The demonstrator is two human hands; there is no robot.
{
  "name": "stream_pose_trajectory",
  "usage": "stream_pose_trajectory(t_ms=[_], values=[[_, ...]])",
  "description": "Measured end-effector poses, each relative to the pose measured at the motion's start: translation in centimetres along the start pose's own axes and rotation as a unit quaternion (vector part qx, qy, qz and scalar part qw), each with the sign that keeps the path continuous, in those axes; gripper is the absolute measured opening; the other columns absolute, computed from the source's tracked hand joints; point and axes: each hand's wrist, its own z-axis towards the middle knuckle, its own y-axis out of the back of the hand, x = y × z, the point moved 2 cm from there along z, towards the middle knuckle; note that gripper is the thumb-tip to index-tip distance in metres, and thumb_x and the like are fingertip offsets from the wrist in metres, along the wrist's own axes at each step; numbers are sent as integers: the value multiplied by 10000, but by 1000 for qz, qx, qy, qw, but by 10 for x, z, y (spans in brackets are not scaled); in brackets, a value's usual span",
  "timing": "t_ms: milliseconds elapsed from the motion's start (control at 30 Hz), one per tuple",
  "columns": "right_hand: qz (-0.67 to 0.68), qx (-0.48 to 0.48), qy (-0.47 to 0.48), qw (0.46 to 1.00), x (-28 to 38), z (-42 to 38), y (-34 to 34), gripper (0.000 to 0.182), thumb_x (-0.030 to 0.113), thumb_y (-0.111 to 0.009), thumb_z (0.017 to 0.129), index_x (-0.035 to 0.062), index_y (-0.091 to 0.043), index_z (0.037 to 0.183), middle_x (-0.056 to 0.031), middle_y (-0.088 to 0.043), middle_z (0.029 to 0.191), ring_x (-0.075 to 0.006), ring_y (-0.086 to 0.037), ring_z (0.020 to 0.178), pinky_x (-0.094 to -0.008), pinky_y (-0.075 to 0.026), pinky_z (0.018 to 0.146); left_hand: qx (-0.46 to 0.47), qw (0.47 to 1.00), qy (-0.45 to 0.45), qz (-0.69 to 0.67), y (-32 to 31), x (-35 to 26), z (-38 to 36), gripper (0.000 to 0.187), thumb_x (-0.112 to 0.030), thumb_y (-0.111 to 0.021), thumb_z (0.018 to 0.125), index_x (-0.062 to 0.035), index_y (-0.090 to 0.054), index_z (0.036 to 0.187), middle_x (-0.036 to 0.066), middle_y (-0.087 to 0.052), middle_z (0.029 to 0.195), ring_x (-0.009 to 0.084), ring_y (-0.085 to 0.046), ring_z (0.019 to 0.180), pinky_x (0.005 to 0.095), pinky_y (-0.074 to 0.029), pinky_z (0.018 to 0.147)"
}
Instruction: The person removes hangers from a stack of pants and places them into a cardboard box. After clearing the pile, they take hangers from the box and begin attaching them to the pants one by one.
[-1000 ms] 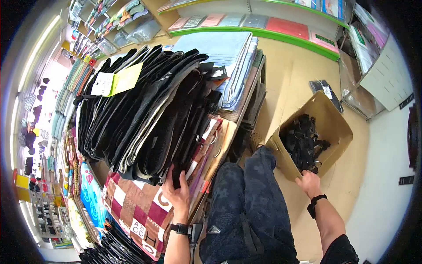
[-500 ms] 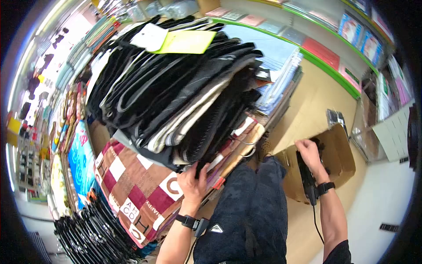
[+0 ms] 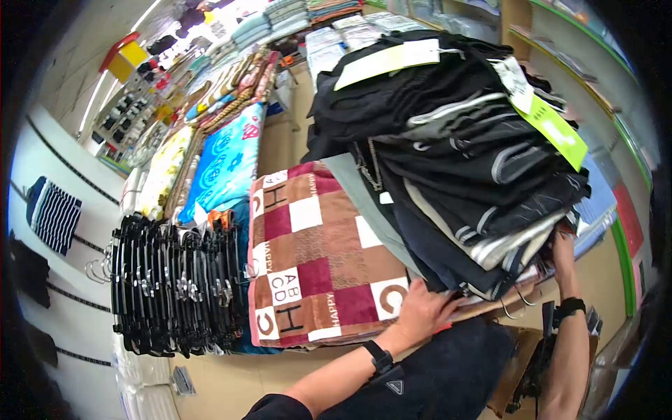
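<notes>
A tall pile of dark folded garments (image 3: 448,147), mostly black with some grey and white edges, rests on the stacked goods, with paper tags (image 3: 553,133) on top. My left hand (image 3: 423,311) is at the pile's lower front corner, its fingers closed on a dark garment edge beside the brown and maroon checked blanket (image 3: 329,259). My right hand (image 3: 562,252) is at the pile's right front edge, its fingers partly hidden against the garments. Two metal hanger hooks (image 3: 518,302) stick out below the pile between my hands.
Black clip hangers (image 3: 178,287) stand packed together left of the blanket. Behind them lies a blue patterned blanket (image 3: 224,164). An open cardboard box (image 3: 514,371) holding black items is by my legs at the lower right. Shelves (image 3: 588,84) line the right side.
The view has swung left. My right hand has left the cardboard box and come to the pile's right front edge. My left hand stays at the pile's lower corner. The top garments now lie flatter.
</notes>
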Motion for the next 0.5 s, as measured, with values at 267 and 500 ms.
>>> stream_pose_trajectory(t_ms=[267,500], values=[[11,104,-48,993,-26,19,17,465,296,-440,1052,-91,-632,1224,-103,-703,1127,-197,-639,960,-342,-493,881,-16,999,-11,-29,-5,8,-5,157,-141,-836,769,-31,-728,803,116,-684,802,326,-641,819,445,-462,811],[31,152,-73,985,-3,4,4,472,315,-449,1062,-28,-587,1355,-122,-708,1219,-218,-697,1009,-360,-550,859,-4,999,14,-39,-3,4,-5,150,-138,-834,775,-42,-718,786,108,-680,818,313,-642,825,434,-467,842]])
